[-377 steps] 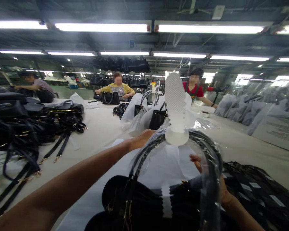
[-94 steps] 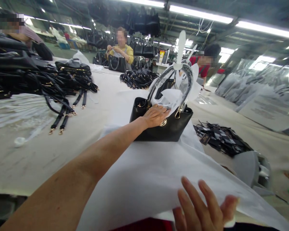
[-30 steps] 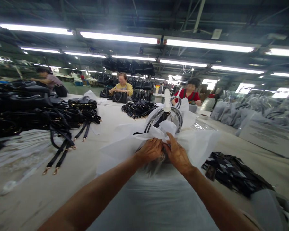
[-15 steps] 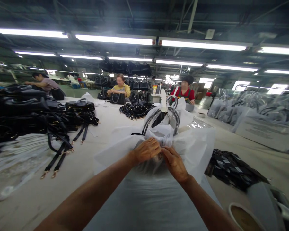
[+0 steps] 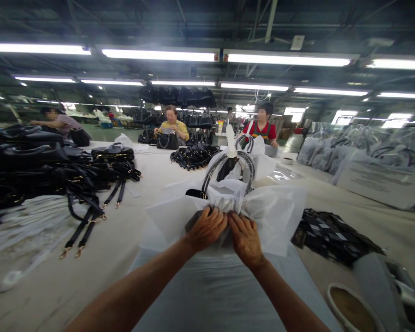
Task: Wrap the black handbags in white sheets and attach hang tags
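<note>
A handbag with dark arched handles (image 5: pixel 209 174) stands before me, its body loosely wrapped in thin white wrapping paper (image 5: pixel 276 212). At its near side, my left hand (image 5: pixel 207 229) has its fingers curled over the gathered paper. Close beside it, my right hand (image 5: pixel 246 237) pinches the paper with bent fingers, the two sets of fingertips almost meeting. A white plastic strip (image 5: pixel 231 138) rises from the top of the handles. Dark bag material shows left of my left hand; most of the body is covered.
Black bags and straps (image 5: pixel 55 161) are heaped on the left, with another strap pile (image 5: pixel 194 155) farther back. Right of the paper lie black tagged pieces (image 5: pixel 332 235), a tape dispenser (image 5: pixel 387 286) and a round container (image 5: pixel 351 306). Co-workers sit across the table (image 5: pixel 152 173).
Both hands have moved slightly down and apart, from fingertips working together at the middle to fingers folded over the paper. The paper's left side sits differently, exposing more dark bag material.
</note>
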Action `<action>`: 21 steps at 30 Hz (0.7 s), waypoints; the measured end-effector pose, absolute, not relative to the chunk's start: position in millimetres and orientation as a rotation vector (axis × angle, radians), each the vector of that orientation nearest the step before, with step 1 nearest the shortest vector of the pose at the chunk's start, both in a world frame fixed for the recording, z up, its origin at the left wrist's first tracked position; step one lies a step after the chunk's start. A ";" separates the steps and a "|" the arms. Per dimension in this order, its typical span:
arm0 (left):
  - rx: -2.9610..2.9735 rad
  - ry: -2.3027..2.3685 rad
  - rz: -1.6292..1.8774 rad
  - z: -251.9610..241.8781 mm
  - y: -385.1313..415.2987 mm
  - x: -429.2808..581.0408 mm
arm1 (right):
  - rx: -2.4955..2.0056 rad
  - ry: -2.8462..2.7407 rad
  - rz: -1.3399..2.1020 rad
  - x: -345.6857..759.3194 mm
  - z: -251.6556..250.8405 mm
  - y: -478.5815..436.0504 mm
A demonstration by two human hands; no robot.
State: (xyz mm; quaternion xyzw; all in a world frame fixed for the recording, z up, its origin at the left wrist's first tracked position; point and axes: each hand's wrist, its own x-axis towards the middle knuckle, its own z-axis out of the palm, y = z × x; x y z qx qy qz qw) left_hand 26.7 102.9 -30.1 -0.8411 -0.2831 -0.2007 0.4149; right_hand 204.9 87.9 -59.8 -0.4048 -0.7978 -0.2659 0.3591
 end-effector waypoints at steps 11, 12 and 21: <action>-2.155 -0.800 -0.685 -58.0 103.2 38.5 | -1.124 -2.046 -0.568 238.4 -80.6 28.1; -2.164 -0.822 -0.704 -58.2 101.9 40.2 | -1.155 -2.026 -0.571 251.7 -82.1 17.8; -2.120 -0.802 -0.796 -51.9 101.3 49.6 | -1.994 -1.138 -0.622 452.8 -78.7 -68.4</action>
